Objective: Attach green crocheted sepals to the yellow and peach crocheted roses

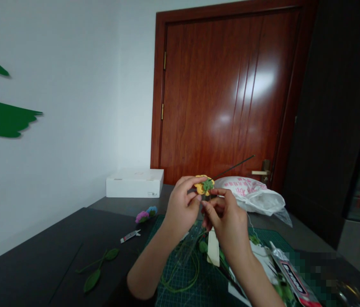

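A yellow crocheted flower with a green star-shaped back is held up in front of me, its back turned toward my eyes. My left hand pinches the flower by its left edge, thumb below and fingers above. A thin dark stem wire slants up and right from the green centre. Just right of the flower, my right hand has thumb and forefinger pinched together close under the green part. Whatever lies between those fingertips is too small to make out.
A green cutting mat carries coiled green cord, leaves and a cream card. To the left lie pink and blue flowers, a small tube and a leaf sprig. A large glue tube, white box and plastic bag stand around.
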A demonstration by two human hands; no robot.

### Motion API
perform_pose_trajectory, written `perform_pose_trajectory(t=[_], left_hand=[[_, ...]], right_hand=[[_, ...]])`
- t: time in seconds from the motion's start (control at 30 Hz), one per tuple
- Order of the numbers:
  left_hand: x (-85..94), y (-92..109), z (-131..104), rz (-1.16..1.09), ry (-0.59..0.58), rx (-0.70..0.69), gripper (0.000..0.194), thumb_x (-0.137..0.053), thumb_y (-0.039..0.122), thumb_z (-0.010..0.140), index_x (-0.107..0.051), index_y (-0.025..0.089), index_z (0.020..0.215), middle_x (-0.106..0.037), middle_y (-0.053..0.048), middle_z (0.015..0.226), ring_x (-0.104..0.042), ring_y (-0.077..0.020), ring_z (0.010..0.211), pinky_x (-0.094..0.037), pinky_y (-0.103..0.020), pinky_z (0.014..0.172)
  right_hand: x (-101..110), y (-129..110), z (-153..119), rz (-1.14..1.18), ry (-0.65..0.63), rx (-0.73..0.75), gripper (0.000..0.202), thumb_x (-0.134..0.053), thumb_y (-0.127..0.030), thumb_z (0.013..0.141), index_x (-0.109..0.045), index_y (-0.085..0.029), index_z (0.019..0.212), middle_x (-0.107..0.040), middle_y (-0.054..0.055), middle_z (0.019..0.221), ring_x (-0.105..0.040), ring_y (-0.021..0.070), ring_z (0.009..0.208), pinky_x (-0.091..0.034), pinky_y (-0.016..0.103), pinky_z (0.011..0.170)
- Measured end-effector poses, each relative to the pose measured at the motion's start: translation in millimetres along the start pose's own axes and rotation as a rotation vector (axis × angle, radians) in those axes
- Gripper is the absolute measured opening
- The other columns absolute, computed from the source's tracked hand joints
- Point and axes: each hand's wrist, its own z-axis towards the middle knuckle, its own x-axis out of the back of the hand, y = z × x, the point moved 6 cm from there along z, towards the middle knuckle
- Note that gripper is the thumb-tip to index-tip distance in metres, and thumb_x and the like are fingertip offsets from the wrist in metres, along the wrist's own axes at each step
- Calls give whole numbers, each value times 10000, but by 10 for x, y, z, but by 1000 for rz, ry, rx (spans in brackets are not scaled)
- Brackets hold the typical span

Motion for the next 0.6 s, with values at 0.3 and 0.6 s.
perform_pose_trajectory(t=[0.3,0.6], left_hand=[[-103,107,-56,36,1,-9,366,-558,24,797,-672,209,1092,-542,-102,1176,-588,-240,1137,-553,-420,958],[-14,6,-17,-187,80,121,320,-695,69,731,-527,208,965,-601,-21,966,-642,-163,923,-587,-298,808]], right_hand=[[125,33,-18,40,127,31,145,-601,-364,911,-522,-248,873,-608,-34,552,-565,147,390,-425,251,382],[-4,72,68,531,-76,-92,226,-627,-401,896,-473,-237,870,-603,-74,570,-521,85,357,-396,178,344]])
